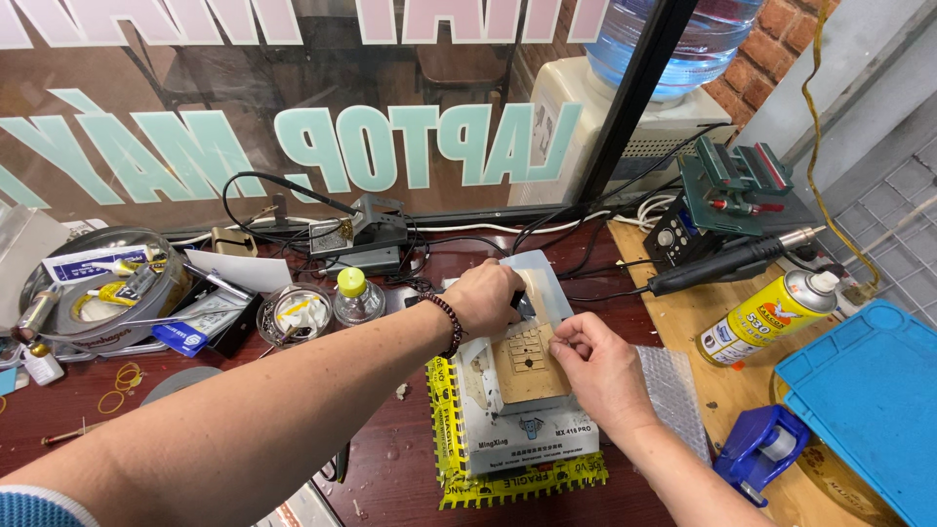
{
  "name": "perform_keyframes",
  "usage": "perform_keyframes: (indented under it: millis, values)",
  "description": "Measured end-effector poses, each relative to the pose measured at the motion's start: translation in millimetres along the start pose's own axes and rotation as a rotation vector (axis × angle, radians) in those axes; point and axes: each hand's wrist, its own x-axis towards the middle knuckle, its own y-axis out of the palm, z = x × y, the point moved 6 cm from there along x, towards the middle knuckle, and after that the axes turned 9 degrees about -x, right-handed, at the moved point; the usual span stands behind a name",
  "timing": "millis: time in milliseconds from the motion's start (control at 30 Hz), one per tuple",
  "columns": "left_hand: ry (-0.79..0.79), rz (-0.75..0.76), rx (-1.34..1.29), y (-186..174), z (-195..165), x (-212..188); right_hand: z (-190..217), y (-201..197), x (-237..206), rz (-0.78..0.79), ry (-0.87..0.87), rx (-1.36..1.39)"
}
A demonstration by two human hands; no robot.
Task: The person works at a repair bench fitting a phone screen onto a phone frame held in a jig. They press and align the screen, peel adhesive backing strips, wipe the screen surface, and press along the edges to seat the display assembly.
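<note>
Observed at frame centre on dark wooden worktop [390,468]: white rectangular heating station [508,429] carrying tan square perforated plate [527,366]. Left hand [483,298] curled over station's upper edge, gripping small dark tool [525,308]. Right hand [595,366] pinched closed at plate's right edge. Yellow spray can [771,317] lying at right.

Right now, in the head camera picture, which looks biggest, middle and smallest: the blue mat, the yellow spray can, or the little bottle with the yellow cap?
1. Blue mat, largest, though partly cut off by the edge.
2. Yellow spray can.
3. Yellow-capped bottle, smallest; it sits slightly farther away, so it may look a bit smaller than it is.
</note>
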Motion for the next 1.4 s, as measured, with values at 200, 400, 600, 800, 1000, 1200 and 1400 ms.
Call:
perform_keyframes:
  millis: [200, 400, 600, 800, 1000, 1200, 1400]
  values:
    - [0.011, -0.003, -0.006, -2.0, -2.8, -0.4, 2.8, -1.2, -1.7, 0.015, 0.017, -0.002]
    - [-0.01, 0.018, -0.009, -1.9, -3.1, -0.8, 3.6, -2.7, -4.7, 0.051, 0.074, -0.038]
    - [-0.01, 0.004, -0.009, -3.6, -3.9, -1.2, 3.5, -3.5, -4.0, 0.017, 0.038, -0.007]
    - [-0.032, 0.004, -0.035, -3.4, -1.7, -1.6, 1.0, -2.6, -4.0, 0.023, 0.029, 0.004]
    - [-0.021, 0.008, -0.018, -2.4, -1.0, -0.5, 0.3, -3.3, -4.3, 0.011, 0.022, -0.019]
    - [-0.054, 0.023, -0.036, -3.2, -1.2, -2.1, 2.2, -4.7, -6.1, 0.007, 0.022, -0.016]
    - [-0.061, 0.01, -0.051, -6.2, -3.8, -3.4, 3.6, -5.8, -7.5, 0.029, 0.048, -0.042]
